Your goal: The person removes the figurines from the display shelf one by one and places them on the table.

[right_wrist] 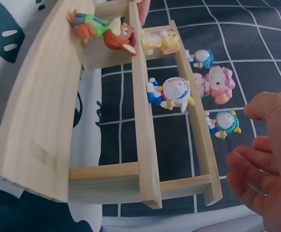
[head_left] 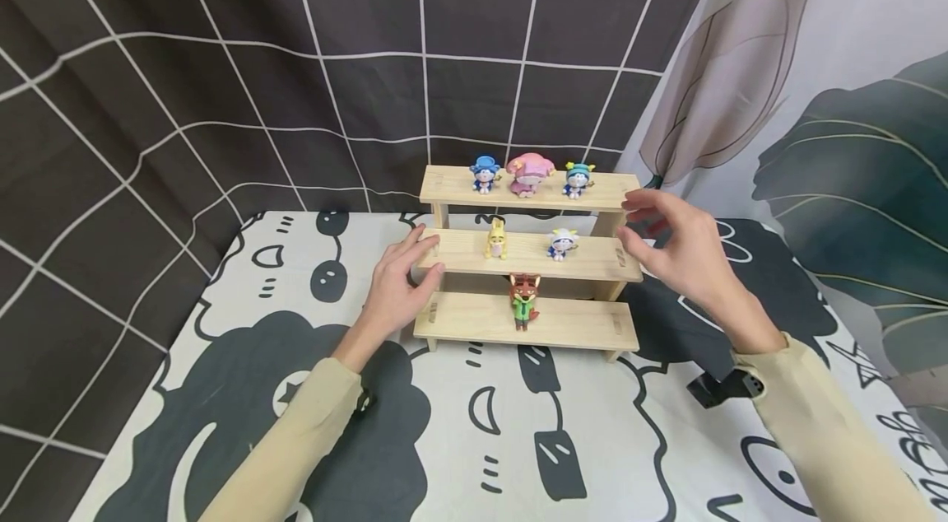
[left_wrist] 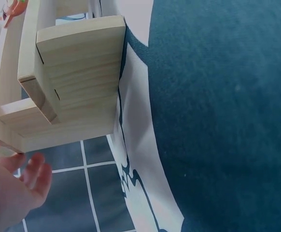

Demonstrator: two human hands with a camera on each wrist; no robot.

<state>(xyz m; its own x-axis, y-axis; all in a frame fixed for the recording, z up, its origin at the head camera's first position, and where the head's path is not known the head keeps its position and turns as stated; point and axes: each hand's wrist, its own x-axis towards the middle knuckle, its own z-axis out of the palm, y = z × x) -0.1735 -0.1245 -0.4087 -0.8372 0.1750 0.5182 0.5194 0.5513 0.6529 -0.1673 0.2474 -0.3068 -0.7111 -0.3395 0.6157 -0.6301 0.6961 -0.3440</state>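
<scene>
A three-tier wooden shelf [head_left: 518, 318] stands on the table. Its top tier holds a blue figure [head_left: 485, 174], a pink figure [head_left: 529, 174] and a teal-hatted figure [head_left: 577, 179]. On the middle tier are a yellow figure [head_left: 496, 240] and a white-and-blue figure [head_left: 563, 243]. A fox figure [head_left: 524, 300] stands on the bottom tier. My left hand [head_left: 425, 252] lies with straight fingers against the left end of the middle tier. My right hand [head_left: 628, 217] hovers by the shelf's right end, fingers relaxed and holding nothing. In the right wrist view the fox figure [right_wrist: 109, 31] and the right hand [right_wrist: 266, 169] show beside the shelf [right_wrist: 44, 121].
The table wears a black-and-white cartoon cloth [head_left: 481, 440]. A dark grid-patterned curtain [head_left: 222, 77] hangs close behind the shelf, and a leaf-print curtain [head_left: 829, 110] hangs on the right. The left wrist view shows the shelf's side panel [left_wrist: 77, 82].
</scene>
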